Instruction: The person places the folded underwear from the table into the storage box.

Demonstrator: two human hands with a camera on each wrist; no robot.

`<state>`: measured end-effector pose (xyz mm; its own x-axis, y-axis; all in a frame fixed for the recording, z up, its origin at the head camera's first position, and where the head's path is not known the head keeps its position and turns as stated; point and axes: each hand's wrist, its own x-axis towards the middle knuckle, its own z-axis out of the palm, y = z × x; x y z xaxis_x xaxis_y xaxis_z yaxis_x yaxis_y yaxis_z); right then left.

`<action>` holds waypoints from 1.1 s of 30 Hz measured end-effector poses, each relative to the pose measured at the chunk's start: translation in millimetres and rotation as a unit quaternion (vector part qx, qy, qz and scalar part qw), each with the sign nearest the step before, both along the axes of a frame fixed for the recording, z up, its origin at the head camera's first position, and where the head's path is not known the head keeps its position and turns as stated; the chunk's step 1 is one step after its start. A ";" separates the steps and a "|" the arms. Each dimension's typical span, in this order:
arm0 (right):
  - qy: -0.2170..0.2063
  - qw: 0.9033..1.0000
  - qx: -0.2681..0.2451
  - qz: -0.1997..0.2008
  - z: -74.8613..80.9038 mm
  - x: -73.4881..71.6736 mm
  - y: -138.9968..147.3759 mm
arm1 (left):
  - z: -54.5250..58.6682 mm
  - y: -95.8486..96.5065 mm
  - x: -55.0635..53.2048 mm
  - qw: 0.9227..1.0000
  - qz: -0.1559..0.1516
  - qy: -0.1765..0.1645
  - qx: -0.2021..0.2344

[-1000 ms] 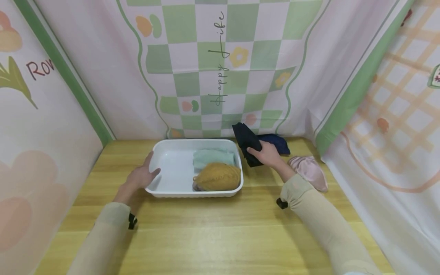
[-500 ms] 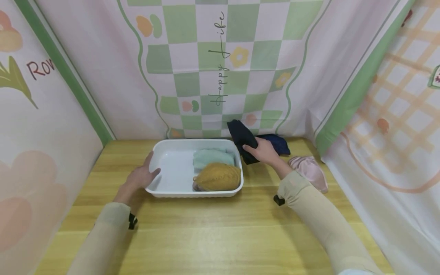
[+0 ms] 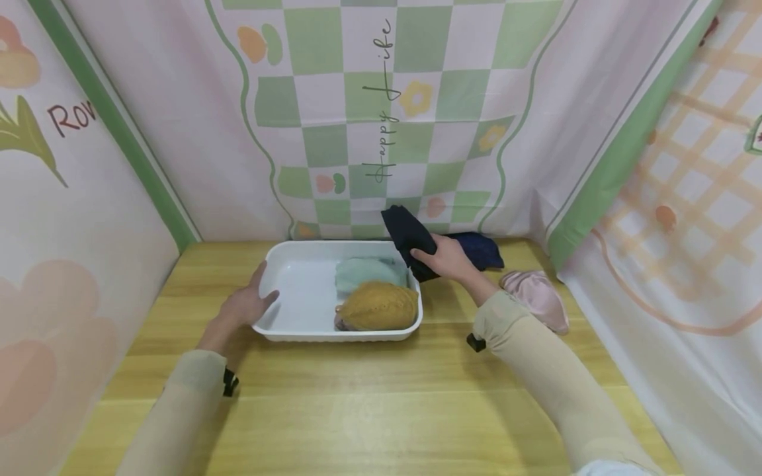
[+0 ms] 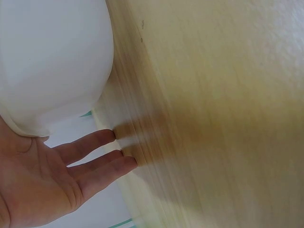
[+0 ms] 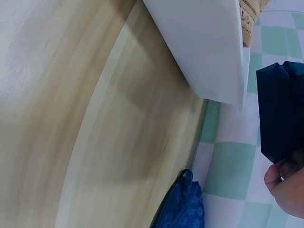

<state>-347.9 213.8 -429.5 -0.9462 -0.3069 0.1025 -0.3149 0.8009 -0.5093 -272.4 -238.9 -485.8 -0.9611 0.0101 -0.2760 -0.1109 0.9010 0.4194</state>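
tray [image 3: 303,287]: mint cloth [image 3: 366,272], mustard cloth [image 3: 380,305] | right fingers [image 3: 424,258] grip black cloth [image 3: 407,230] | left fingers [image 4: 107,173] straight beside tray

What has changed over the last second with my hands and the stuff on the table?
Your right hand has moved left, carrying the dark cloth toward the tray's back right corner. It held that cloth before too; nothing was let go. Unchanged: your left hand at the tray's left edge, the green cloth and brown bundle inside, the blue cloth and pink cloth.
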 end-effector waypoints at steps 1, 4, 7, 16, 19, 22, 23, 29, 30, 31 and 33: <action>0.000 1.000 0.002 0.001 0.1 -0.2 -1.6 | -0.5 -0.3 -0.1 1.000 -0.001 0.001 -0.001; 0.002 1.000 0.007 0.006 0.8 -0.9 -6.5 | -0.9 -0.5 0.1 1.000 -0.003 0.004 -0.003; 0.009 1.000 0.011 0.012 1.8 -2.5 -11.5 | -0.7 -0.4 0.1 1.000 -0.003 0.005 -0.004; 0.010 0.999 0.016 0.033 7.7 -7.1 -24.4 | 0.4 -0.1 -0.3 1.000 -0.005 0.007 -0.004; 0.009 0.999 0.025 0.047 10.1 -8.5 -29.1 | 0.2 -0.3 -0.6 1.000 -0.005 0.008 -0.004; 0.022 0.997 0.038 0.066 10.8 -11.3 -33.6 | 0.3 -0.5 -0.4 1.000 -0.004 0.007 -0.004; 0.028 0.996 0.043 0.071 11.1 -12.1 -35.1 | 0.3 -0.7 -0.3 1.000 -0.004 0.006 -0.004; 0.064 0.990 0.069 0.104 11.6 -14.9 -44.4 | 1.8 -0.2 0.9 1.000 -0.001 0.001 -0.001; 0.069 0.989 0.072 0.110 11.4 -15.3 -45.9 | 2.3 0.2 1.2 1.000 0.000 0.002 0.000; 0.074 0.988 0.076 0.114 11.2 -15.7 -47.3 | 2.6 0.5 1.5 1.000 0.000 0.004 -0.001; 0.079 0.986 0.079 0.123 10.8 -16.3 -50.2 | 3.0 0.9 2.0 1.000 -0.001 0.007 -0.003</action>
<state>-364.1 163.7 -418.7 -0.8176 -0.5484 0.1754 -0.5745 0.7565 -0.3124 -270.4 -237.9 -482.8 -0.9646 0.0101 -0.2634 -0.1042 0.9034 0.4160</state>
